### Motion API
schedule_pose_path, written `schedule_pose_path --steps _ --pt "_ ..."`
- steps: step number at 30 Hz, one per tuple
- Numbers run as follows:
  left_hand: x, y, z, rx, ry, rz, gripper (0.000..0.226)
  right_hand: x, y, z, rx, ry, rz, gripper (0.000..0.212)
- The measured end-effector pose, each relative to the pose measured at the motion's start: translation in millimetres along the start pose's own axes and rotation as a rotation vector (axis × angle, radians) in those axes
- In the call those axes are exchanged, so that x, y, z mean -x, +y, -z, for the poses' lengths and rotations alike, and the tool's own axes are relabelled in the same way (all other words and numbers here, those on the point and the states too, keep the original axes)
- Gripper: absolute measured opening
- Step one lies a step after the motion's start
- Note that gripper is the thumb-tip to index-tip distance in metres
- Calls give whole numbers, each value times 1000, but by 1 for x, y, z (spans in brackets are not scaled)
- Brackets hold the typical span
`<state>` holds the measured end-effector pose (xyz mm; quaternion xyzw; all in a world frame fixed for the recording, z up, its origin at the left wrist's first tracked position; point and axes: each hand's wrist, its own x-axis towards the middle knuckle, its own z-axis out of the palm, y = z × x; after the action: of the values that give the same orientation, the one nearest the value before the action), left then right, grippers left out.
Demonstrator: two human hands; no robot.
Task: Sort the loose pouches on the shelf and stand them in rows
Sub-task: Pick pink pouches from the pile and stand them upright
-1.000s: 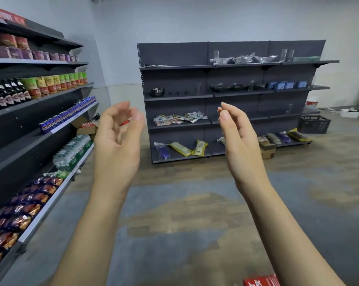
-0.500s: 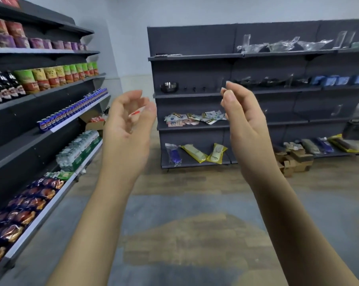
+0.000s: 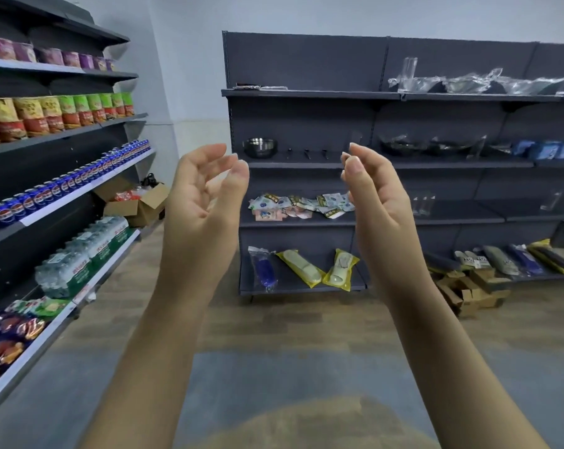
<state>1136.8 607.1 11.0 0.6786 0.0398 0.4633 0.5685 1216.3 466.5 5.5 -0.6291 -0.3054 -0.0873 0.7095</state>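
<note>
The left hand (image 3: 203,202) and right hand (image 3: 376,202) hang raised in the aisle, fingers loosely curled, holding nothing. Beyond them, well out of reach, the loose pouches (image 3: 301,205) lie in a jumbled heap on the dark shelf (image 3: 436,218), none stood up yet. Against the earlier frames the shelving unit looms larger and more centred, so the approach is under way.

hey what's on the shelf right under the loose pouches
Below the loose pouches, the bottom shelf holds three bagged items: a blue one and two in yellow packaging. The right hand covers that shelf's right end.
</note>
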Motion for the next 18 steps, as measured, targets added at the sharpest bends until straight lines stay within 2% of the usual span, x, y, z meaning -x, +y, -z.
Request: schedule_pose_path --steps 8,18 --pt "-162 -80 -26 -8 -30 -49 22 -158 70 -41 -11 52 34 32" --pt "-275 -180 -73 -15 -68 -39 20 -286 168 -62 9 43 42 37"
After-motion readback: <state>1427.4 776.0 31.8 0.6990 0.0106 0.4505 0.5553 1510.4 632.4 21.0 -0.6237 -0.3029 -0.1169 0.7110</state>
